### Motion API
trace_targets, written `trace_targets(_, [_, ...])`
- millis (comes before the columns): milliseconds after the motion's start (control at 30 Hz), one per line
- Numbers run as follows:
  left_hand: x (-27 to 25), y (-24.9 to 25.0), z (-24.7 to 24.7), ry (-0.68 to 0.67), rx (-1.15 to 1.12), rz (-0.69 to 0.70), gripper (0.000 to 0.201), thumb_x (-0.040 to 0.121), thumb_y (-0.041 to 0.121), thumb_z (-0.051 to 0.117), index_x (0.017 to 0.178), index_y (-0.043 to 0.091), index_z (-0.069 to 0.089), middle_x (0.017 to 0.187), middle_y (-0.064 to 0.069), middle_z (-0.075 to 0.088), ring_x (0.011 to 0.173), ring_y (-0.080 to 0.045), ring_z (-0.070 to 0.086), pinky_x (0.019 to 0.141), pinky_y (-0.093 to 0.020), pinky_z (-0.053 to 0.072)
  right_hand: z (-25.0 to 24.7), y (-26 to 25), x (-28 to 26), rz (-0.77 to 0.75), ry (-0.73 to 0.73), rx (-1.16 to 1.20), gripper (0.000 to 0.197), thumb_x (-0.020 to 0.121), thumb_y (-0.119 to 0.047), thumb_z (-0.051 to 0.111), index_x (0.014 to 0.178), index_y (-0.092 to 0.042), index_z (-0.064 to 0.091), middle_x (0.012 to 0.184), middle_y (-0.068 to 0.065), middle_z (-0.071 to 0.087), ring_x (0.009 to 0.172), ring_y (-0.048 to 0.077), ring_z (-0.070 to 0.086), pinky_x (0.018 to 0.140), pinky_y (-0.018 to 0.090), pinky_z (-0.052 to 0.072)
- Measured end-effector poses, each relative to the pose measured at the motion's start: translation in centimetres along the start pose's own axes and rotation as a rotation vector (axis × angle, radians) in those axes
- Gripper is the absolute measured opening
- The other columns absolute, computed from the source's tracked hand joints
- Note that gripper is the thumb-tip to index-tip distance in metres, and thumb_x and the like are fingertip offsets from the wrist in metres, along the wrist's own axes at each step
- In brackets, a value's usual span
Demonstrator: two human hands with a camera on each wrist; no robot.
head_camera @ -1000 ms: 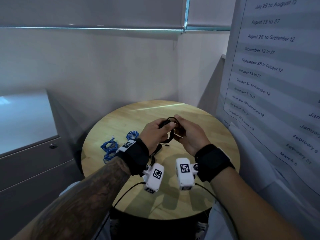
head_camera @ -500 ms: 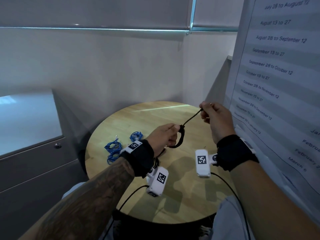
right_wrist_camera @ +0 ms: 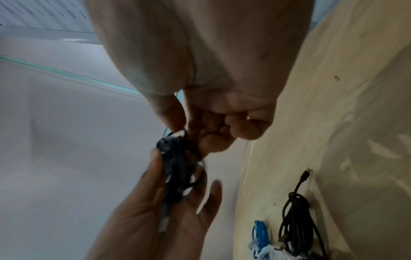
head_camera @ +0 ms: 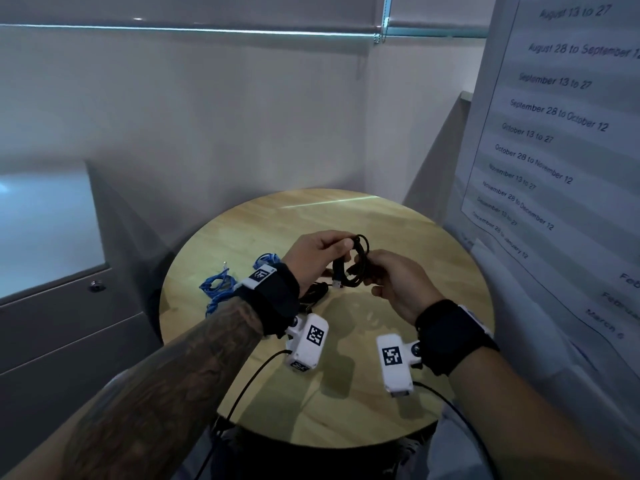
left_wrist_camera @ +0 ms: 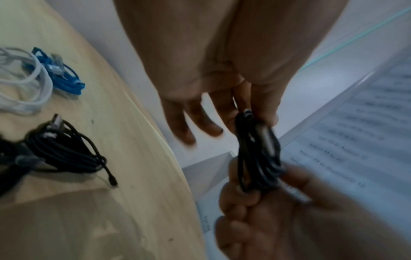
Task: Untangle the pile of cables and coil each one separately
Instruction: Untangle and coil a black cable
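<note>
Both hands pinch the black cable coil (head_camera: 353, 261): left hand (head_camera: 317, 259) its top, right hand (head_camera: 398, 285) its lower loops.

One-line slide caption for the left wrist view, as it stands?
Both hands, left hand and right hand, grip a coiled black cable beside the round table.

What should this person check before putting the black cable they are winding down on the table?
1. Black cable looped into a coil: ok.
2. Left hand pinches the coil: ok.
3. Right hand has a grip on its other side: ok.
4. Loose plug end tucked in: not ok, it dangles below.
5. Coil secured against springing open: cannot tell.
6. Bare spot on the round table, apart from the blue cable: ok.
</note>
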State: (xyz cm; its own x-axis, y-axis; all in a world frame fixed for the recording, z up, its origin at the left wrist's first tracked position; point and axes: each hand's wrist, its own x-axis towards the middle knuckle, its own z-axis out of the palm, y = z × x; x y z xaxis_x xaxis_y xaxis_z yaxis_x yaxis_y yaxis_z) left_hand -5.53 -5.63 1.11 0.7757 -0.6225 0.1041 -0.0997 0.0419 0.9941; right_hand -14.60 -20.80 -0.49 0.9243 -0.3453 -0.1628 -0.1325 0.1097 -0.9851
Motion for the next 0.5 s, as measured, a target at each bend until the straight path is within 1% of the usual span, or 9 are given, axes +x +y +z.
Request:
trace_targets(67, [0.4,-0.5,-0.1,0.003,0.16,0.055,0.018,0.097,0.017,0.058,0.109,0.016,0.071,0.076,0.002,0.065,0.074,-0.008,0.058,0.066,-0.021,0.046,0.0,0.1,0.2,0.073,-0.038,0.037,0.03,0.089,-0.045,0.059,0.092,-0.016,0.067,0.081,0.002,0.06,0.068,0.015,0.051,0.06,0.029,0.035])
trace_targets(133, [0.8,-1.0,-0.1,0.003,0.257,0.078,0.016,0.097,0.018,0.058,0.107,0.018,0.071,0.076,0.002,0.066,0.067,-0.005,0.057,0.06,-0.018,0.043,0.1,0.5,0.0,0.078,-0.084,-0.141,0.03,0.09,-0.052,0.063,0.088,-0.024,0.07,0.083,-0.005,0.063,0.072,0.013,0.05,0.062,0.028,0.035])
trace_targets(200, [1.1,-1.7,0.0,0.014,0.314,0.083,0.014,0.097,0.016,0.059,0.105,0.014,0.071,0.075,0.002,0.066,0.062,-0.001,0.058,0.06,-0.018,0.046,0.3,0.9,-0.5,0.082,-0.145,-0.282,0.019,0.091,-0.042,0.066,0.091,-0.023,0.071,0.085,-0.006,0.068,0.076,0.015,0.05,0.063,0.03,0.036])
trace_targets(267, [1.2,-2.5,0.1,0.026,0.349,0.076,0.013,0.097,0.015,0.058,0.105,0.011,0.068,0.077,-0.002,0.068,0.066,-0.005,0.061,0.067,-0.022,0.053,0.4,1.0,-0.8,0.082,-0.145,-0.308,0.014,0.094,-0.029,0.065,0.095,-0.016,0.069,0.09,-0.001,0.073,0.072,0.016,0.058,0.06,0.03,0.041])
trace_targets(333, [1.2,-3.2,-0.1,0.024,0.413,0.079,0.013,0.097,0.017,0.057,0.107,0.014,0.065,0.082,-0.005,0.069,0.068,-0.004,0.063,0.069,-0.018,0.052,0.2,1.1,-0.8,0.069,-0.109,-0.338,0.013,0.096,-0.02,0.062,0.097,-0.008,0.068,0.093,0.003,0.077,0.073,0.02,0.071,0.062,0.033,0.051])
trace_targets(367, [1.1,-3.4,-0.2,-0.003,0.482,0.088,0.015,0.098,0.019,0.057,0.111,0.017,0.063,0.084,-0.006,0.07,0.068,-0.003,0.063,0.066,-0.014,0.05,0.1,1.2,-0.7,0.066,-0.1,-0.374,0.013,0.097,-0.016,0.059,0.099,-0.005,0.067,0.092,0.004,0.077,0.075,0.021,0.075,0.063,0.033,0.054])
trace_targets(400, [1.0,-3.5,-0.1,-0.049,0.567,0.094,0.02,0.098,0.021,0.056,0.117,0.022,0.061,0.086,-0.005,0.07,0.07,-0.005,0.063,0.064,-0.014,0.05,0.2,1.4,-0.6,0.064,-0.097,-0.43,0.014,0.097,-0.013,0.056,0.1,-0.003,0.066,0.092,0.005,0.077,0.075,0.022,0.076,0.062,0.033,0.056])
trace_targets(467, [1.1,-3.5,0.0,-0.131,0.731,0.082,0.028,0.096,0.022,0.057,0.123,0.028,0.058,0.092,-0.004,0.07,0.078,-0.014,0.066,0.071,-0.023,0.054,0.4,1.8,-0.5,0.05,-0.098,-0.593,0.019,0.098,-0.012,0.05,0.104,-0.003,0.065,0.093,0.007,0.076,0.07,0.02,0.076,0.061,0.035,0.058])
trace_targets(500, [1.3,-3.5,0.0,-0.144,0.794,0.072,0.029,0.094,0.021,0.058,0.123,0.028,0.06,0.097,-0.002,0.069,0.081,-0.017,0.065,0.074,-0.027,0.055,0.4,2.0,-0.4,0.036,-0.098,-0.688,0.021,0.099,-0.014,0.048,0.103,-0.004,0.066,0.093,0.008,0.075,0.067,0.018,0.075,0.063,0.039,0.06])
